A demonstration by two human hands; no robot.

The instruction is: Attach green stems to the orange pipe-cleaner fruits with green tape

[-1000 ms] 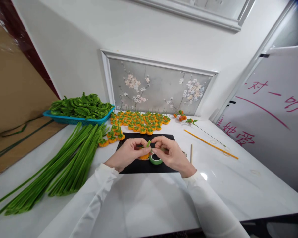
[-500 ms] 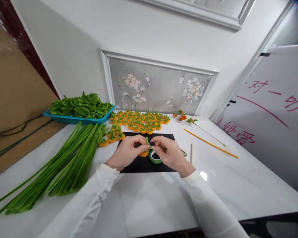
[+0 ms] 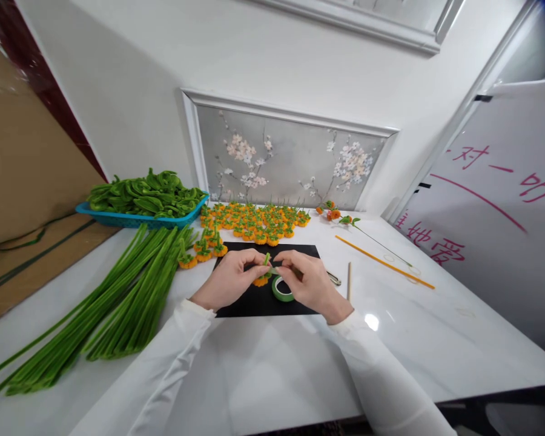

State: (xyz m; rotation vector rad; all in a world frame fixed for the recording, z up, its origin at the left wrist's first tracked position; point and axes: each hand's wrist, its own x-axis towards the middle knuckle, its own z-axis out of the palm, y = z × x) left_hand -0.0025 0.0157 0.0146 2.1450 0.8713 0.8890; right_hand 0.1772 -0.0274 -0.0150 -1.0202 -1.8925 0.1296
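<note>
Between thumb and fingers my left hand pinches a small orange chenille flower, its green stem pointing up. Close by on the right, my right hand is closed, its thumb and fingertip pinching a thin pale strip that looks like tape and reaches the flower's stem. Just below the fingertips is a roll of green floral tape, partly covered by my right hand. Both hands are above a black mat. The flower's far side is hidden by my fingers.
Several orange flowers stand in rows behind the mat. On the left lie green chenille stems and a blue tray of green leaves. To the right are a wooden stick, an orange stem, scissors-like metal and a finished flower spray.
The orange flower has tilted slightly and shifted a little left in my left hand. My right hand stays beside it, still pinching the strip. The whole view shifts slightly.
</note>
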